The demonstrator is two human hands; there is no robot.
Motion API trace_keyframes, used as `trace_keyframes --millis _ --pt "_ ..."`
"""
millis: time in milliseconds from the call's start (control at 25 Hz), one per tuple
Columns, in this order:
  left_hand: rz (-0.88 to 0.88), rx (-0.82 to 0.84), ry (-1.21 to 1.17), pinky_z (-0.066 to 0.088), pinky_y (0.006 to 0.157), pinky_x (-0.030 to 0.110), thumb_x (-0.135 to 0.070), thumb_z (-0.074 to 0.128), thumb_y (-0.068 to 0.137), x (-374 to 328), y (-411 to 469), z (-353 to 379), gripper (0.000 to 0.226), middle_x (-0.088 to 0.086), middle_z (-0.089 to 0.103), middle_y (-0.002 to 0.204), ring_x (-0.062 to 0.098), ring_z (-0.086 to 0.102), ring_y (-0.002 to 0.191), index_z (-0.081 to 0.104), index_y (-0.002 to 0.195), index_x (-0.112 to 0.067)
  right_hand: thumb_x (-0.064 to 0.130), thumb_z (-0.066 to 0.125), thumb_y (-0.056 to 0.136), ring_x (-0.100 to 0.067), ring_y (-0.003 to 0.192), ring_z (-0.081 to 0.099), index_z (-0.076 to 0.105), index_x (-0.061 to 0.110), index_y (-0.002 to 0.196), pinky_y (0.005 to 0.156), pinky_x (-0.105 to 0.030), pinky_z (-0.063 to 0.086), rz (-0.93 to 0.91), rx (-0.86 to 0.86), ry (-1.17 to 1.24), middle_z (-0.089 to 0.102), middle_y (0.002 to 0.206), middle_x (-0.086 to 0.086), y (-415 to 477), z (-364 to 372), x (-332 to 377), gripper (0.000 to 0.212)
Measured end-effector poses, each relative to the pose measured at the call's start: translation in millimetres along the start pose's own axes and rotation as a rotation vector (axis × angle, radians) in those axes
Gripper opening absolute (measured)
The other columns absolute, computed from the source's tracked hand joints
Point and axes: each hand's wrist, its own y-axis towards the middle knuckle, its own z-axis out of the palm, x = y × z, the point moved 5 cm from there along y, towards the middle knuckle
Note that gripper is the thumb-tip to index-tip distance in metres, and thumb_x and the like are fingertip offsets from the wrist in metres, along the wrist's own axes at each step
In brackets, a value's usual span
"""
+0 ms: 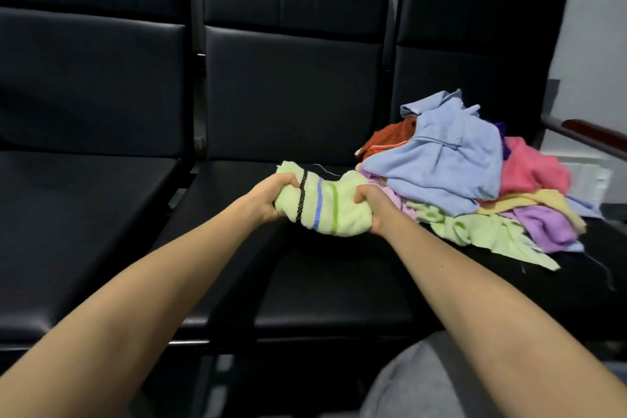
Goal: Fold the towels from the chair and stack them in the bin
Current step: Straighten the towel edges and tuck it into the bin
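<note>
From the head view I held one pale green towel [342, 214], soft terry bunched into a thick roll. Three stripes ran across it: one black and cord-like, one blue, one brighter green. My left hand [268, 195] gripped its left end with the fingers curled tight over the top of the cloth. My right hand [373, 205] gripped the right end the same way, fingers wrapped in and buried in the fabric. The roll's long axis ran left to right between my two hands, roughly parallel to the front edge of the middle seat [305, 288], and the stripes crossed it front to back. It hung over the right half of that seat, closer to the back edge than the front. Its right end was just beside the pile of loose towels [451, 159]. That pile lay on the right seat [556, 282] and spilled over its left edge. In it I could pick out at least six colours: light blue on top, orange-red, pink, yellow, lilac and pale green. There were three black padded seats in the row, counting the left seat [78, 214]. One wooden armrest [592, 133] showed at the far right, and my grey knee [407, 383] at the bottom.
</note>
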Motion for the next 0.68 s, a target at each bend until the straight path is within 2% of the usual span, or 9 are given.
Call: trace_keyframes --millis 80,160,240,280,360,480,560,680 --pt "0.003 0.090 -0.034 0.059 0.059 0.036 0.003 0.042 0.086 2.5 -6.4 25.4 0.023 0.012 0.071 0.076 0.026 0.070 0.068 0.059 0.099 -0.005 0.002 0.042 0.071 -0.028 0.073 0.054 0.055 -0.001 0.095 0.063 -0.029 0.048 -0.056 -0.025 0.035 0.054 0.084 -0.010 -12.6 -24.8 9.6 0.027" --pt "-0.012 0.171 0.009 0.057 0.070 0.043 0.002 0.046 0.088 7.9 -15.0 52.0 0.025 0.014 0.070 0.094 0.029 0.068 0.086 0.060 0.107 -0.007 -0.002 0.033 0.078 -0.028 0.069 0.051 0.052 0.002 0.081 0.060 -0.027 0.045 -0.072 -0.042 0.037 0.052 0.078 -0.009 -29.1 -52.1 16.3 0.019" --pt "-0.002 0.253 0.061 0.054 0.075 0.044 0.000 0.050 0.088 9.2 -23.0 77.0 0.025 0.013 0.069 0.102 0.029 0.068 0.092 0.062 0.108 -0.008 0.001 0.037 0.076 -0.030 0.069 0.052 0.052 0.005 0.075 0.065 -0.029 0.046 -0.086 -0.044 0.069 0.054 0.075 -0.010 -50.4 -77.8 23.7 0.016" --pt "0.005 0.291 0.079 0.055 0.075 0.043 -0.001 0.050 0.088 9.7 -26.4 88.8 0.024 0.012 0.071 0.100 0.028 0.069 0.089 0.063 0.107 -0.009 0.005 0.043 0.075 -0.031 0.072 0.056 0.055 0.006 0.078 0.069 -0.032 0.048 -0.098 -0.035 0.084 0.059 0.077 -0.012 -63.0 -89.1 28.0 0.013" --pt "0.006 0.348 0.122 0.055 0.075 0.040 -0.007 0.055 0.087 13.7 -31.3 118.7 0.020 0.011 0.072 0.095 0.027 0.069 0.088 0.064 0.104 -0.010 0.016 0.049 0.087 -0.029 0.073 0.065 0.062 0.008 0.087 0.074 -0.035 0.050 -0.129 -0.018 0.130 0.069 0.077 -0.012 -84.9 -117.8 32.6 0.015" --pt "-0.042 0.408 0.182 0.051 0.081 0.041 -0.020 0.066 0.080 31.3 -46.5 175.7 0.021 0.010 0.071 0.094 0.027 0.067 0.090 0.067 0.100 -0.011 0.023 0.050 0.095 -0.020 0.064 0.071 0.064 0.011 0.088 0.072 -0.033 0.051 -0.147 -0.068 0.166 0.073 0.072 -0.005 -112.9 -178.6 31.0 0.019" --pt "-0.054 0.473 0.169 0.051 0.079 0.039 -0.014 0.059 0.085 48.2 -58.3 215.2 0.012 0.010 0.072 0.085 0.026 0.070 0.077 0.067 0.092 -0.010 0.019 0.051 0.095 -0.018 0.065 0.071 0.063 0.012 0.091 0.070 -0.032 0.052 -0.138 -0.122 0.134 0.073 0.071 -0.004 -133.9 -220.2 24.3 0.014" --pt "-0.112 0.566 0.145 0.053 0.073 0.035 -0.006 0.045 0.091 90.7 -74.9 269.8 0.018 0.011 0.072 0.074 0.023 0.071 0.065 0.064 0.090 -0.006 0.016 0.053 0.094 -0.020 0.076 0.071 0.061 0.013 0.110 0.070 -0.033 0.056 -0.110 -0.176 0.097 0.074 0.085 -0.005 -166.1 -281.1 5.1 0.019"
